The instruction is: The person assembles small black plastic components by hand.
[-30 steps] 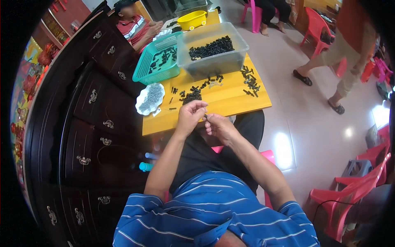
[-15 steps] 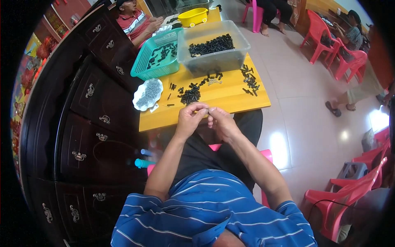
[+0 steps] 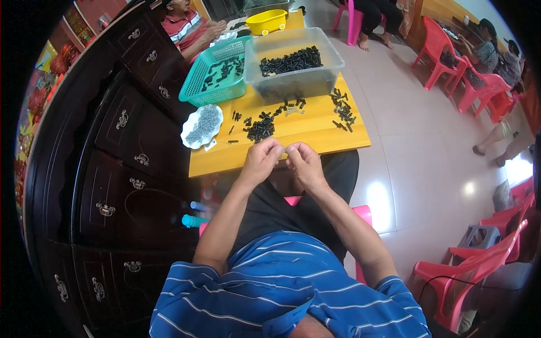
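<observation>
At the table's near edge, my left hand [image 3: 261, 162] and my right hand [image 3: 305, 168] meet almost fingertip to fingertip. Each has thumb and fingers pinched together; whatever they hold is too small and covered to name. Just beyond the left hand lies a heap of small black plastic parts [image 3: 261, 129]. A few tan pieces [image 3: 295, 111] are beside more black parts. Farther right is a looser group of black parts [image 3: 342, 110]. On the left, a white scalloped dish [image 3: 186, 136] holds many small greyish pieces.
A clear plastic bin [image 3: 332, 63] and a green basket [image 3: 190, 90], both with black parts, stand on the yellow table [image 3: 338, 142]. Behind them is a yellow tub [image 3: 266, 22]. Dark drawers [image 3: 107, 169] border the left; pink chairs [image 3: 479, 270] stand right. A seated person [image 3: 186, 28] is at the far left.
My fingertips have drawn slightly apart, and the right hand's fingers have shifted in their pinch. A walking person at the far right has moved on, uncovering more of the chairs there.
</observation>
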`<action>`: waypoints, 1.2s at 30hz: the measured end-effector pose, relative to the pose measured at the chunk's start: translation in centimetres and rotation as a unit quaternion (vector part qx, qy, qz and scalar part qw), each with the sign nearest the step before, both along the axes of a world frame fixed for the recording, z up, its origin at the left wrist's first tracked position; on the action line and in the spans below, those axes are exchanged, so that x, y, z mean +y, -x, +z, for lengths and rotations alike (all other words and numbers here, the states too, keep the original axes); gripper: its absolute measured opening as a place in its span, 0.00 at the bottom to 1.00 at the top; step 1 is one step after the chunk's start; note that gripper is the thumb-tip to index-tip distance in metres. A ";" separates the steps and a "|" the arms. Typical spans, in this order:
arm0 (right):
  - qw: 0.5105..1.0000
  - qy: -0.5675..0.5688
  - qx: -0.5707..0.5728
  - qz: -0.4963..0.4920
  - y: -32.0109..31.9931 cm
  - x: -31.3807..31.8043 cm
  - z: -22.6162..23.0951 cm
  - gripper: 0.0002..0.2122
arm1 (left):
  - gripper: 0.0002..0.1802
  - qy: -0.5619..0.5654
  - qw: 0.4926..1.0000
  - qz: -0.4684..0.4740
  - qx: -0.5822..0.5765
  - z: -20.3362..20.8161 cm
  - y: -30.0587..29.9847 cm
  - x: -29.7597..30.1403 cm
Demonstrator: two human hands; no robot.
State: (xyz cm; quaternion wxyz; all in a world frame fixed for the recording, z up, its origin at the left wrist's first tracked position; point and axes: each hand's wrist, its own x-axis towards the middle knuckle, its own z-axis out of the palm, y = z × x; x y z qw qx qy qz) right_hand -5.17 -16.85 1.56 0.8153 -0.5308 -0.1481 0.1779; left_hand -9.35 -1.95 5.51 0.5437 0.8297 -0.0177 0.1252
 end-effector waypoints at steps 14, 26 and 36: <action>0.985 -0.062 0.149 0.052 -0.3 -0.1 -0.5 0.08 | 0.05 -0.398 0.903 0.114 -0.116 -0.3 -8.4 2.6; 0.971 -0.092 0.214 0.047 -0.4 0.3 0.0 0.07 | 0.09 0.019 0.996 -0.058 0.071 0.7 -5.3 2.4; 0.963 -0.131 0.211 0.108 -0.4 0.5 -1.7 0.09 | 0.02 -0.007 0.997 -0.067 0.049 1.6 -1.7 0.6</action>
